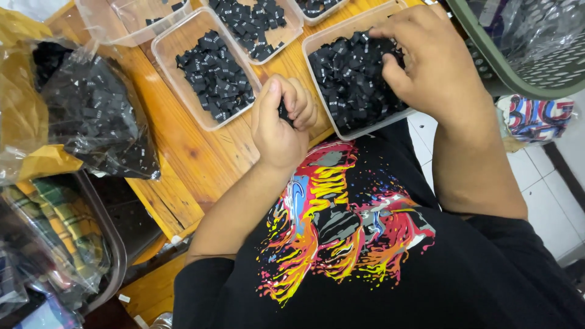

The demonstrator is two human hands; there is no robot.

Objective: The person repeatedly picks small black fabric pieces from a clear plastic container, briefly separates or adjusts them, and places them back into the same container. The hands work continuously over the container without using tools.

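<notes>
My left hand (277, 125) is curled into a loose fist over the wooden table (195, 152), pinching a small bunch of black fabric labels (284, 113) between thumb and fingers. My right hand (426, 61) reaches into a clear plastic tub (317, 45) heaped with the same small black labels (353, 85). Its fingertips are buried in the pile at the tub's far side, and what they grip is hidden. The two hands are a short way apart, with the tub's near-left corner between them.
Three more clear tubs of black labels (213, 76) (253, 24) (131, 21) stand further back. A clear bag of black labels (97, 116) lies at the left. A green perforated basket (524, 49) is at the upper right, and a dark bin with plaid cloth (55, 231) at the lower left.
</notes>
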